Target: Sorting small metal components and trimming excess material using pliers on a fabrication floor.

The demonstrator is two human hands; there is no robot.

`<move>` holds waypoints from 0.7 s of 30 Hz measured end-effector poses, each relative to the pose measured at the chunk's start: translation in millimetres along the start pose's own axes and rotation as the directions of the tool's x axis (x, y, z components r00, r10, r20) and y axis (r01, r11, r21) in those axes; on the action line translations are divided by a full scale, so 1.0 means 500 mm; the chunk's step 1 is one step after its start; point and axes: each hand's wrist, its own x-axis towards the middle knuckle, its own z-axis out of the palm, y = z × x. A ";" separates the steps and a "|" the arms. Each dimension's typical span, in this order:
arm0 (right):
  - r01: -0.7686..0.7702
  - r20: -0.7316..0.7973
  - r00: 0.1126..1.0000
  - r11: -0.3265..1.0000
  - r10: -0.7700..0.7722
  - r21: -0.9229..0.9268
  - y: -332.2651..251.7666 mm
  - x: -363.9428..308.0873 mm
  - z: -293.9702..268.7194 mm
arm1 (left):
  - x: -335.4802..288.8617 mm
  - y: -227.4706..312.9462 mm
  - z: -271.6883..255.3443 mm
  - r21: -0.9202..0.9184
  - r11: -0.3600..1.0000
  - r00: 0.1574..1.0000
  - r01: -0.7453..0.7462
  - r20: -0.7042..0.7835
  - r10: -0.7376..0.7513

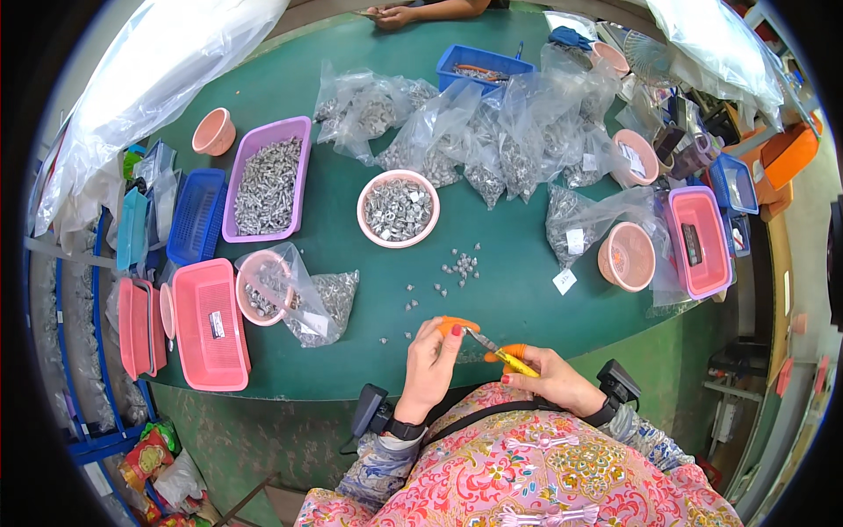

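My right hand [555,376] grips a small knife-like tool [518,362] with a yellow handle and a slim metal blade. The blade points up and left, to the fingertips of my left hand [432,356]. Those fingers are pinched together at the tip; anything between them is too small to make out. Orange covers sit on fingers of both hands. Just beyond them, small grey metal parts [461,266] lie loose on the green table [369,290]. Farther off stands a round pink bowl [361,213] filled with metal pieces.
On the left are a purple basket [306,167] of metal parts, a blue basket [195,215], a pink basket [211,351] and a bag of parts [338,299]. Plastic bags [518,140] line the back. At right stand pink bowls and a basket [700,241]. Another person's hand [393,16] rests opposite.
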 end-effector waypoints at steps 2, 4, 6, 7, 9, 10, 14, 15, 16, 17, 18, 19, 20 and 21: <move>-0.007 -0.008 1.000 1.000 0.007 -0.016 0.002 -0.001 0.000 | 0.004 0.012 0.002 0.147 0.973 0.984 -0.176 -0.001 0.178; -0.012 -0.023 1.000 0.999 0.012 -0.032 0.012 -0.002 -0.002 | 0.007 0.012 0.002 0.204 0.950 0.971 -0.238 0.014 0.240; 0.080 -0.088 0.991 0.971 -0.102 -0.223 0.033 0.003 -0.005 | 0.011 0.006 -0.001 0.260 0.919 0.954 -0.297 0.031 0.300; 0.080 -0.088 0.991 0.972 -0.102 -0.222 0.034 0.003 -0.004 | 0.013 0.000 -0.004 0.262 0.908 0.943 -0.328 0.035 0.330; 0.119 -0.083 0.987 0.973 -0.137 -0.199 0.035 0.003 -0.003 | 0.017 -0.006 -0.014 0.264 0.896 0.932 -0.356 0.038 0.359; 0.118 -0.081 0.987 0.973 -0.136 -0.199 0.031 0.003 -0.004 | 0.020 -0.007 -0.020 0.262 0.883 0.921 -0.389 0.083 0.381; 0.025 -0.009 1.000 0.994 -0.026 -0.104 0.023 -0.001 -0.016 | 0.027 0.004 -0.021 0.274 0.849 0.892 -0.451 0.147 0.427; -0.012 -0.023 1.000 0.993 0.010 -0.114 0.023 0.000 -0.017 | 0.027 0.002 -0.022 0.274 0.849 0.893 -0.451 0.146 0.427; -0.012 -0.022 1.000 0.993 0.010 -0.115 0.027 0.002 -0.017 | 0.026 -0.002 -0.022 0.295 0.839 0.889 -0.458 0.140 0.436; 0.068 -0.050 0.996 0.983 -0.078 -0.171 0.036 0.005 -0.016 | 0.026 -0.004 -0.023 0.316 0.827 0.885 -0.464 0.135 0.445; 0.145 -0.071 0.984 0.963 -0.165 -0.229 0.041 0.006 -0.015 | 0.025 -0.002 -0.022 0.317 0.828 0.886 -0.463 0.133 0.444; 0.144 -0.069 0.984 0.963 -0.163 -0.229 0.041 0.006 -0.013 | 0.024 0.004 -0.021 0.337 0.819 0.885 -0.464 0.130 0.448; 0.146 -0.102 0.978 0.946 -0.182 -0.290 0.041 0.006 -0.012 | 0.023 0.007 -0.020 0.357 0.810 0.883 -0.465 0.128 0.451; 0.146 -0.134 0.970 0.926 -0.203 -0.349 0.040 0.006 -0.010 | 0.024 0.006 -0.021 0.358 0.810 0.884 -0.464 0.126 0.451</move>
